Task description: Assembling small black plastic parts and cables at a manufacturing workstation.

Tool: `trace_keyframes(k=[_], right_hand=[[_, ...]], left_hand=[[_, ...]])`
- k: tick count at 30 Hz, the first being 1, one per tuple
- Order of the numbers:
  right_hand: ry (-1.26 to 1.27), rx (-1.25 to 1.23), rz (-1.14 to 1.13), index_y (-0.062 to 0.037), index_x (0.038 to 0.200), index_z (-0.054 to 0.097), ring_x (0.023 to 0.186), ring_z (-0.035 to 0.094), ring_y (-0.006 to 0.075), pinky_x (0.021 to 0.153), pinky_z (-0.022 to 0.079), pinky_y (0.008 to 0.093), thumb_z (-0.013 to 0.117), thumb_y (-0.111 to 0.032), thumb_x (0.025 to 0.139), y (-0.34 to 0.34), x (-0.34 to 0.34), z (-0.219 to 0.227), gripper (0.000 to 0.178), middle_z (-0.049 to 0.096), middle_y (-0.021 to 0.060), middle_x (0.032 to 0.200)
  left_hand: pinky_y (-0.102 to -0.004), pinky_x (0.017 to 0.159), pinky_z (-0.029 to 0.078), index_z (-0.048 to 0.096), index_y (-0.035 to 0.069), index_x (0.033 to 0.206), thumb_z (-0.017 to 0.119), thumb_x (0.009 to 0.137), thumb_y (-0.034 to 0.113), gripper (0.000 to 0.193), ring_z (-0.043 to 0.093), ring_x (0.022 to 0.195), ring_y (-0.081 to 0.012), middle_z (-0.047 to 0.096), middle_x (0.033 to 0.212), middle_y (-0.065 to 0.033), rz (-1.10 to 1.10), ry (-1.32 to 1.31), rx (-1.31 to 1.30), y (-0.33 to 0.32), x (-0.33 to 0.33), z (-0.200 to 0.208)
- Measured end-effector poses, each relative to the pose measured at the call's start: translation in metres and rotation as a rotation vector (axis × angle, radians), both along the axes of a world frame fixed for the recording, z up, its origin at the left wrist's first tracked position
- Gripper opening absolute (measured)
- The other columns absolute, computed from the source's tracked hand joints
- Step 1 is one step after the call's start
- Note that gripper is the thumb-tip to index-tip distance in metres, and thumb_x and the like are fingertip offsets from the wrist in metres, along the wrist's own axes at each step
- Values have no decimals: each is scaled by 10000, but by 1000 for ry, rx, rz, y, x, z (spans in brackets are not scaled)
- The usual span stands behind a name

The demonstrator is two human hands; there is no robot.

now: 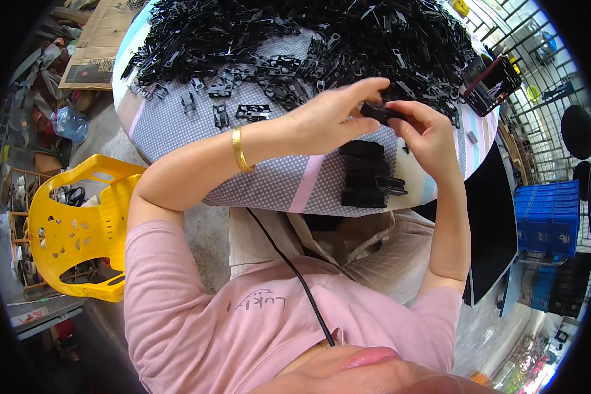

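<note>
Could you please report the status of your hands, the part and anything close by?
Right hand pinching small black part; left hand alongside, contact unclear. Heap of black pieces beyond; lined-up dark pieces nearer body.

Both forearms [200, 162] are extending over the near edge of the counter [171, 125]; the left hand [328, 119] is holding its forefinger raised, the right hand [429, 131] is pinching above the counter.
</note>
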State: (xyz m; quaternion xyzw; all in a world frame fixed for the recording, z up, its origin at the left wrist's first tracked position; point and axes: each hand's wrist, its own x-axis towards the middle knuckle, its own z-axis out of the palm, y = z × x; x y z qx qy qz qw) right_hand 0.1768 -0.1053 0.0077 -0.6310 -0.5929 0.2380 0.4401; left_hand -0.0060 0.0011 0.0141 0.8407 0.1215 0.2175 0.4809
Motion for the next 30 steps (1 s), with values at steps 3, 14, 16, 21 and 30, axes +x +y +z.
trace_keyframes(k=[3,14,16,21,30], right_hand=[[-124,-113,23,24,990,625,724,579,85,627,459,206,613,-18,789,1,2,-3,206,648,50,859],[-544,79,-29,-19,909,645,619,584,207,578,453,284,637,-151,784,0,-4,3,182,618,103,784],[-592,140,-99,-30,921,644,653,590,216,600,460,298,646,-160,773,1,-2,4,197,615,98,820],[-858,107,-208,-64,935,639,833,564,253,725,463,336,675,-186,723,-1,3,2,247,581,75,857],[-792,154,-225,-53,916,631,827,562,262,716,458,345,651,-113,727,0,3,-3,199,574,84,839]], left_hand=[[-274,683,499,585,61,1103,612,803,82,302,604,854,-185,589,1041,-117,289,-62,509,34,-4,2],[-358,747,501,646,72,912,688,709,339,337,633,830,-264,660,857,-108,610,826,807,138,-63,27],[-355,755,490,618,48,943,685,720,239,301,621,836,-276,645,879,-132,556,764,818,134,-59,23],[-341,777,482,614,37,1008,601,782,136,247,615,846,-287,631,927,-160,631,546,791,131,-51,17],[-122,451,430,592,16,1102,483,916,161,260,542,536,-43,611,787,-49,255,-16,-371,58,-6,15]])
